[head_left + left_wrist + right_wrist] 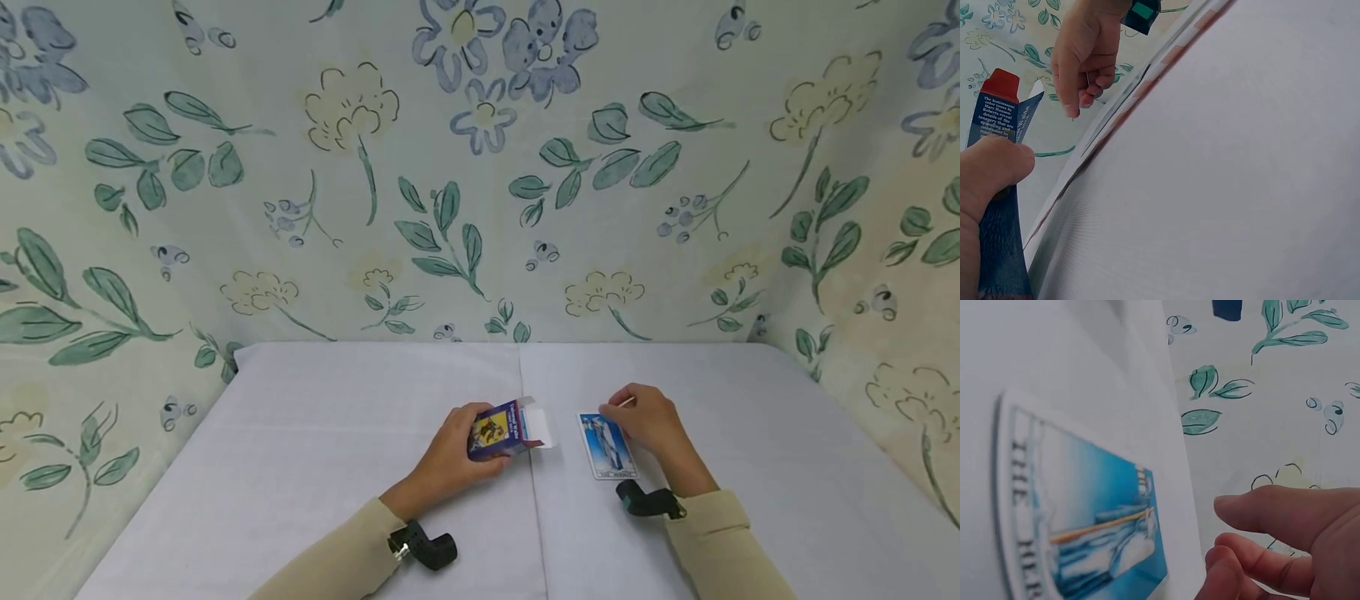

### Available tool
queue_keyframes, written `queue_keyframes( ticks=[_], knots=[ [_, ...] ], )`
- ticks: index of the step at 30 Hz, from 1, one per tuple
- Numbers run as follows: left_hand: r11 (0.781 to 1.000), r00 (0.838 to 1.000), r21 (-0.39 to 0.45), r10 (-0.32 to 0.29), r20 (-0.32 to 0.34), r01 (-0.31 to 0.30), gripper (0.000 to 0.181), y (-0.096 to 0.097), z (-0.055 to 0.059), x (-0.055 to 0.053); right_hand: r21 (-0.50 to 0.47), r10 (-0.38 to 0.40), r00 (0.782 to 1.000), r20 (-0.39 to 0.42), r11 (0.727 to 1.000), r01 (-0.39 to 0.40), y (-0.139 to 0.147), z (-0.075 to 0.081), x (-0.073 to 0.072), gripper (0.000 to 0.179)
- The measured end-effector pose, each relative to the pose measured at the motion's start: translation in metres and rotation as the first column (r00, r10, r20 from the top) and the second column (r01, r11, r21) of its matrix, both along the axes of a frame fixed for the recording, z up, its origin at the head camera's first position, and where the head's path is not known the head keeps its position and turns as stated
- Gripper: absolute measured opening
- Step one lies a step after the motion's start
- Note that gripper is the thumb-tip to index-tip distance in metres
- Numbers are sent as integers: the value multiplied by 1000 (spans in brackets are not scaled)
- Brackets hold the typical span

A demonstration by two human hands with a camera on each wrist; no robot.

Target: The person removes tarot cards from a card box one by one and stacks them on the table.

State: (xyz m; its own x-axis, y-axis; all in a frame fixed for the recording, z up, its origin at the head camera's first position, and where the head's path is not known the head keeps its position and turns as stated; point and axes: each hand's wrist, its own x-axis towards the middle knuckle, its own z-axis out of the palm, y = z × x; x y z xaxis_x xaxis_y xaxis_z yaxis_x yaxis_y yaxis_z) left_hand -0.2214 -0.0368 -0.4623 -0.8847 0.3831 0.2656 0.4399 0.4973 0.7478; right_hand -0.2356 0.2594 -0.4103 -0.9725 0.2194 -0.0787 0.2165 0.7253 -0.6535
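Note:
My left hand [448, 457] grips a dark blue tarot card box [491, 433] with a yellow picture on its front. The box's flaps [537, 425] stand unfolded at its right end; in the left wrist view the thumb [1004, 162] presses its printed side. On the white cloth to the right lies a tarot card [606, 446], face up, with a blue picture and "THE HER..." legible in the right wrist view. Over that card's far right corner is my right hand [651, 421], fingers loosely bent. Its thumb [1254, 512] stands apart from the fingertips, with no card visible between them.
A white cloth [337, 417] covers the table, with a seam line running front to back near the middle. Floral fabric [480, 208] hangs behind and at both sides. Each wrist wears a small black camera [431, 548].

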Motion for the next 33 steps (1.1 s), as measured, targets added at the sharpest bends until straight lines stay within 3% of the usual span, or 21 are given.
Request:
queue_keyframes(
  ticks=[5, 11, 20, 26, 33],
  knots=[
    [1000, 1000, -1, 0, -6, 0, 74, -2, 0, -1, -11, 51, 997, -53, 999, -51, -8, 8, 0, 33],
    [1000, 1000, 12, 3, -29, -2, 72, -4, 2, -3, -5, 114, 986, -122, 993, -116, -13, 5, -7, 30],
    [1000, 999, 8, -20, -27, 20, 72, 0, -4, -1, -107, 126, 987, -95, 985, -136, -30, 25, 13, 29],
    [1000, 999, 17, -19, -36, 20, 72, -1, -5, -2, -149, 155, 977, -145, 973, -176, -43, 28, 17, 25],
    [1000, 1000, 11, -18, -22, 19, 73, -2, -3, -1, -219, 168, 977, -133, 956, -194, -51, 30, 18, 25]
  ],
)
